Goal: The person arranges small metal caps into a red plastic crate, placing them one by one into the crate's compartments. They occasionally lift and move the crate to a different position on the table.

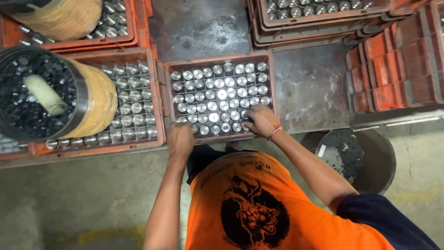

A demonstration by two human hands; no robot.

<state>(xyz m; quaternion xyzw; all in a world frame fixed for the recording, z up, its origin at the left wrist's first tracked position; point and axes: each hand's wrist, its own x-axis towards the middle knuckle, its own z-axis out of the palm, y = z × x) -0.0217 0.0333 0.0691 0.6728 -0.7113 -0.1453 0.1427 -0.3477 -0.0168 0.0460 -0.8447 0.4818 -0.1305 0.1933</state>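
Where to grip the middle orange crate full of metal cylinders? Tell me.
Take the middle orange crate by its two short side walls, from left and right. The cylinders fill it upright, so keep it level. The left hand and right hand sit at its near edge.

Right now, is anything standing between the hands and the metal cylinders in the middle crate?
Nothing visible does. The right hand already rests on the metal cylinders in the front rows, and the left hand sits at the near rim of the middle crate.
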